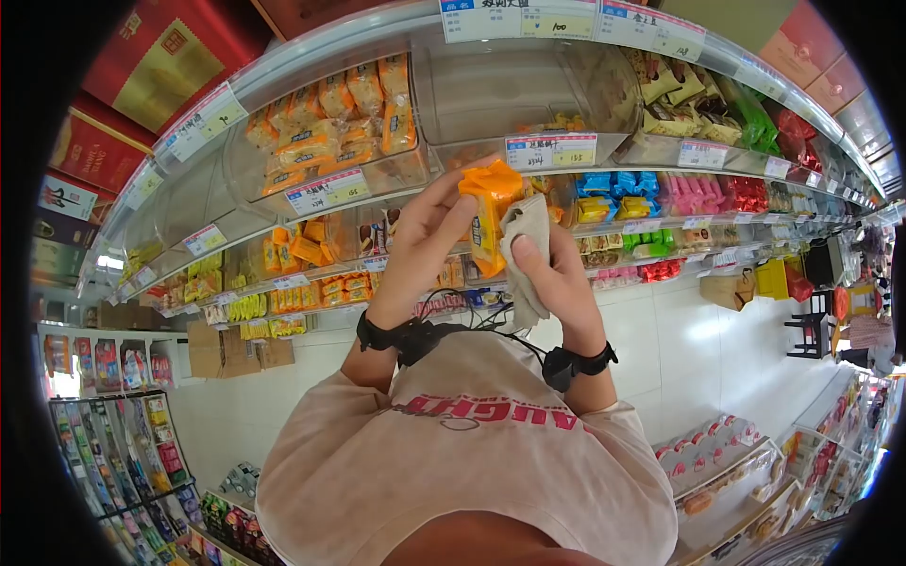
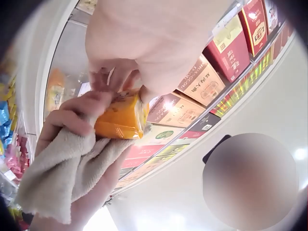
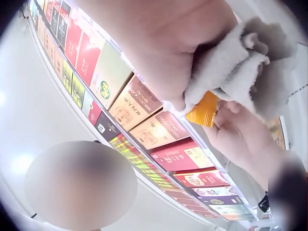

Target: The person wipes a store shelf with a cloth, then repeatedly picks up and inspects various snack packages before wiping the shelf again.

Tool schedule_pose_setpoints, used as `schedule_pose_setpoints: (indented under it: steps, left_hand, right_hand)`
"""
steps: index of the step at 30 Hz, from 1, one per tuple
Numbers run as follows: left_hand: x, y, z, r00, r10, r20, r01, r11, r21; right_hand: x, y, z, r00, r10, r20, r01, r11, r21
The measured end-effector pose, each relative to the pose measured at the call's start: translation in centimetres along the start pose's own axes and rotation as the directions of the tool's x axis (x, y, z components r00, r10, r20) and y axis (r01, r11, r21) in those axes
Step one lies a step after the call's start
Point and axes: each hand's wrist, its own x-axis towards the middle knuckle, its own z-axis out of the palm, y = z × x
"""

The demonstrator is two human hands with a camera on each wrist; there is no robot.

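In the head view my left hand (image 1: 427, 236) grips an orange snack packet (image 1: 487, 222) with dark print on its front, thumb across the near face. My right hand (image 1: 564, 283) holds a folded grey cloth (image 1: 527, 250) against the packet's right side, its thumb pressed on the fabric. Seen from the left wrist, the packet (image 2: 120, 120) has a clear, glossy end, and the cloth (image 2: 62, 168) hangs loosely below the right fingers. The right wrist view shows the crumpled cloth (image 3: 236, 67) covering most of the packet, with one orange crimped end (image 3: 204, 110) sticking out.
Behind the hands, a curved shelf holds a clear bin of orange packets (image 1: 330, 123), with price tags (image 1: 552, 151) along its edge. Blue packets (image 1: 618, 184) sit on the tier below. Cardboard boxes (image 1: 231, 349) stand on the tiled floor, and gift boxes (image 2: 202, 82) line a shelf above.
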Motion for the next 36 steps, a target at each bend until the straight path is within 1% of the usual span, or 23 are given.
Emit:
schedule_pose_setpoints:
  steps: [3, 6, 9, 12, 15, 18, 21, 27, 30, 33, 36]
  left_hand:
    - [-0.3, 0.4, 0.4, 0.999, 0.034, -0.011, -0.034, 0.999, -0.008]
    - [0.1, -0.1, 0.3, 0.992, 0.126, 0.028, -0.128, 0.991, 0.045]
    - [0.2, 0.0, 0.3, 0.992, 0.124, 0.01, -0.123, 0.991, -0.059]
    - [0.1, 0.2, 0.4, 0.988, 0.157, -0.014, -0.157, 0.988, -0.006]
    - [0.2, -0.2, 0.5, 0.983, 0.185, -0.009, -0.185, 0.981, -0.055]
    - [0.2, -0.2, 0.8, 0.971, 0.238, 0.006, -0.238, 0.97, -0.053]
    - [0.0, -0.1, 0.9, 0.972, 0.233, -0.008, -0.233, 0.971, -0.049]
    - [-0.2, -0.5, -0.1, 0.959, 0.284, 0.02, -0.283, 0.959, -0.016]
    - [-0.2, -0.4, -0.2, 0.953, 0.302, 0.014, -0.301, 0.953, -0.034]
    - [-0.2, -0.7, -0.4, 0.943, 0.332, 0.02, -0.332, 0.943, -0.022]
    - [-0.3, -0.8, -0.6, 0.946, 0.323, 0.02, -0.322, 0.946, -0.028]
  right_hand:
    - [0.3, -0.3, 0.0, 0.999, 0.006, -0.035, -0.004, 0.998, 0.066]
    - [0.8, -0.3, 0.8, 0.996, -0.029, -0.089, 0.027, 0.999, -0.023]
    - [0.9, -0.4, 0.9, 0.986, 0.008, -0.169, 0.004, 0.997, 0.071]
    - [1.0, -0.8, 0.7, 0.97, -0.049, -0.238, 0.073, 0.993, 0.093]
    - [0.9, -0.7, 0.7, 0.956, -0.103, -0.274, 0.124, 0.99, 0.06]
    - [0.5, -0.8, 1.0, 0.932, -0.154, -0.329, 0.174, 0.984, 0.032]
    - [0.5, -1.3, 1.1, 0.912, -0.201, -0.359, 0.209, 0.978, -0.016]
    - [0.3, -1.5, 1.6, 0.887, -0.235, -0.397, 0.225, 0.972, -0.073]
    - [0.5, -1.7, 1.8, 0.872, -0.267, -0.41, 0.233, 0.964, -0.131]
    - [1.0, -1.9, 2.3, 0.838, -0.32, -0.442, 0.272, 0.947, -0.169]
    - [0.8, -2.1, 2.3, 0.849, -0.307, -0.429, 0.257, 0.951, -0.172]
